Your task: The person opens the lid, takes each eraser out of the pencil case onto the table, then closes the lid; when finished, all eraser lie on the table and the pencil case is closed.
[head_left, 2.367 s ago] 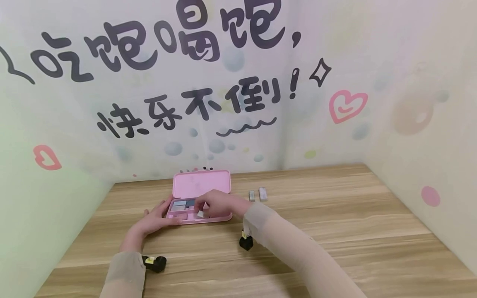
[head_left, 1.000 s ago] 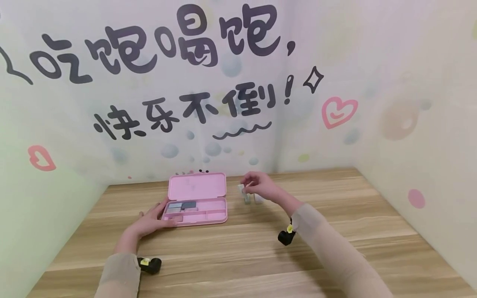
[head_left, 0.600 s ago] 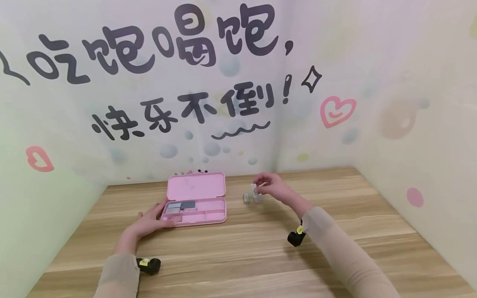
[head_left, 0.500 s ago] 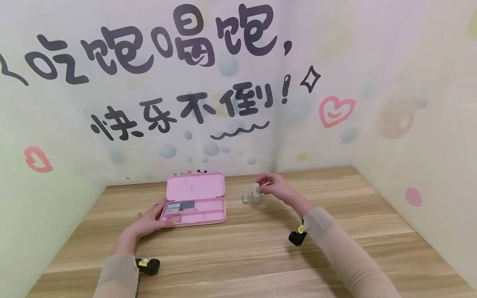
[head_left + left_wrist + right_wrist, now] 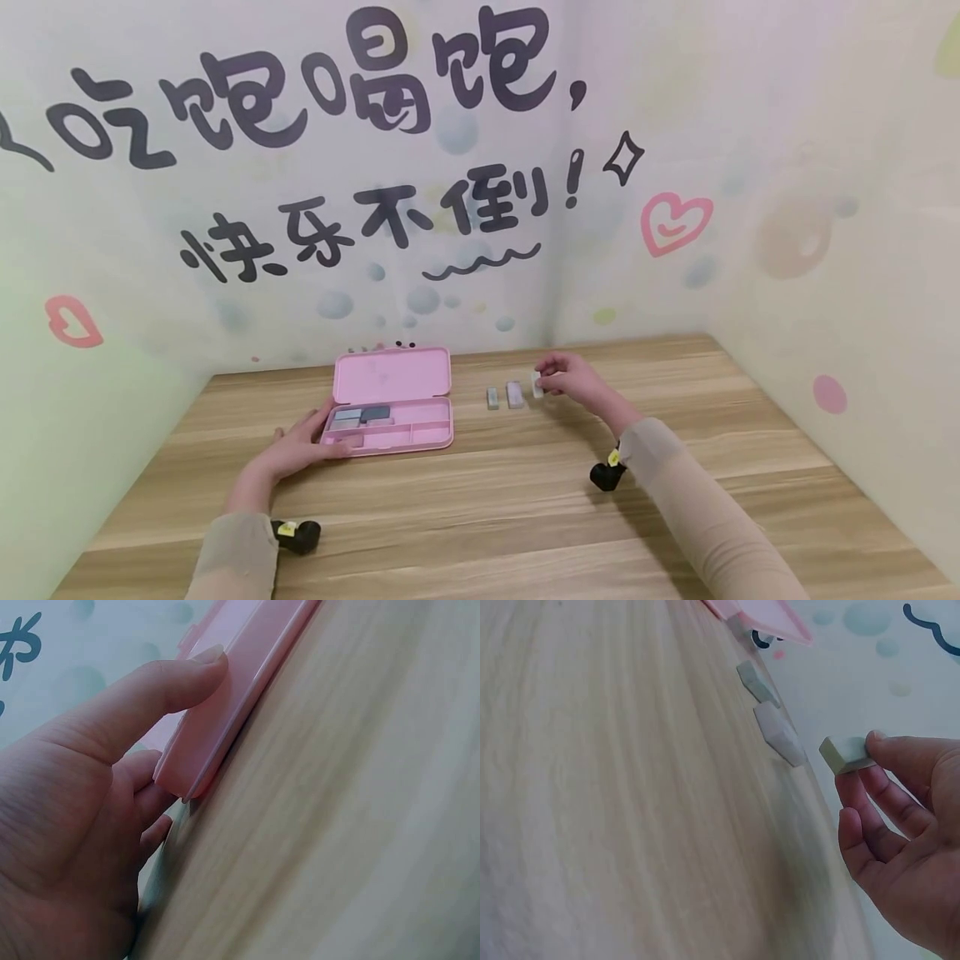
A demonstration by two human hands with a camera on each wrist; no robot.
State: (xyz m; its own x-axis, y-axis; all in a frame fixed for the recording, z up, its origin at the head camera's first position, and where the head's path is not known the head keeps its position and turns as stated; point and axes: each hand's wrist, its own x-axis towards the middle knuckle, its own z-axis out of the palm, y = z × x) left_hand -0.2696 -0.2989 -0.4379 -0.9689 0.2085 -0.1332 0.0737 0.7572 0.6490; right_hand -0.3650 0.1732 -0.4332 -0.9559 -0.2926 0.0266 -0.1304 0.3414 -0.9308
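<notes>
My right hand (image 5: 581,385) pinches a small pale green eraser (image 5: 846,754) between thumb and fingers, just above the table at the back right. To its left lie a pale lilac eraser (image 5: 514,395) and a smaller grey-green eraser (image 5: 492,398), side by side and apart. An open pink pencil case (image 5: 433,412) stands left of them, its lid tilted up towards the wall. My left hand (image 5: 295,450) holds the case's left end, thumb over the front rim and fingers at the end wall (image 5: 196,746). Several blue, grey and pink blocks (image 5: 375,413) sit in the case's left compartments.
The wood-grain table (image 5: 450,517) meets a printed wall sheet (image 5: 637,275) right behind the case and the erasers. A black wrist camera (image 5: 606,475) hangs under the right cuff, another camera (image 5: 302,537) beside the left cuff.
My right hand has left the case with the pale green eraser and carried it rightwards, past the two erasers on the table. My left hand stays on the case.
</notes>
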